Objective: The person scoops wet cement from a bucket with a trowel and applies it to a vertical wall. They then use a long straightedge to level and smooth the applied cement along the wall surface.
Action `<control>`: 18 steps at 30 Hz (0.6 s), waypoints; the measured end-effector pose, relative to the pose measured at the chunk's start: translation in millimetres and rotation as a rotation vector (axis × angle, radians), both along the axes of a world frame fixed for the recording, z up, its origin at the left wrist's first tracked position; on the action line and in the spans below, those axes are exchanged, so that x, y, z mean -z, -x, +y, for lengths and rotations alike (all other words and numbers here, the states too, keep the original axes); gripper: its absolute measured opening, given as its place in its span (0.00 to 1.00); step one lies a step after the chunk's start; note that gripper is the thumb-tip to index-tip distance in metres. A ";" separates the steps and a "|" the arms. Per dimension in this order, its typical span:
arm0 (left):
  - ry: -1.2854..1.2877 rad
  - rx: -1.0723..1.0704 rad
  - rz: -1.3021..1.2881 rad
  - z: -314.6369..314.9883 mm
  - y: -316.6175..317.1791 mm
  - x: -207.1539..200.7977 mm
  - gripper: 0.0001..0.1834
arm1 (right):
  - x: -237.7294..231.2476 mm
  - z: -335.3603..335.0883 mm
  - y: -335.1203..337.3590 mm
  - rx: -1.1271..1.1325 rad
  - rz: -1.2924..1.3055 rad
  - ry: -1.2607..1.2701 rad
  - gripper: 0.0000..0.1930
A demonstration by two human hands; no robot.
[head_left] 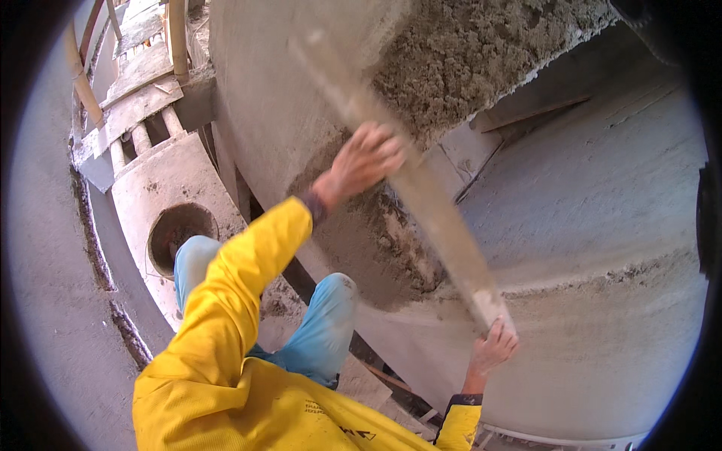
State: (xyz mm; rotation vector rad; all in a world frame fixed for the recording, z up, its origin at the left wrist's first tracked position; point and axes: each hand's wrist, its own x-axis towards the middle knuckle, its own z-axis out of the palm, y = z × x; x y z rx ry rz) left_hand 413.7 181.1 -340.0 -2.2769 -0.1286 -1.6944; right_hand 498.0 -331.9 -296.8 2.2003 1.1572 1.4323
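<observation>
Jacket [203, 376] was plain bright yellow; small print [322, 410] on its near part was black, cuff [313, 208] on the left sleeve dark. Trousers [320, 323] read light blue, paler at the right knee. Board [445, 229] showed tan-grey, whitish at its near end. Far mortar patch [474, 52]: mottled grey-brown. Wall [587, 210] at right appeared grey with a bluish cast. Bucket [188, 218] at left was dark grey-brown; far-left pole [178, 37], tan.

L hand [366, 158] upper ctr of frame, curled, blurry; L arm [229, 289] angled up from lwr left; R hand [496, 347] lwr rt, curled
</observation>
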 end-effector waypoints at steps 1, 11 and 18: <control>0.072 -0.021 0.098 -14.0 2.5 40.4 0.24 | 11.3 -6.7 -0.6 0.003 0.014 0.039 0.26; 0.114 -0.026 0.153 -26.1 7.5 50.0 0.28 | -3.8 -13.8 -5.8 0.042 -0.018 -0.007 0.22; -0.096 0.026 -0.160 1.6 -14.7 -125.1 0.26 | -86.9 3.6 -3.7 0.057 -0.178 -0.211 0.25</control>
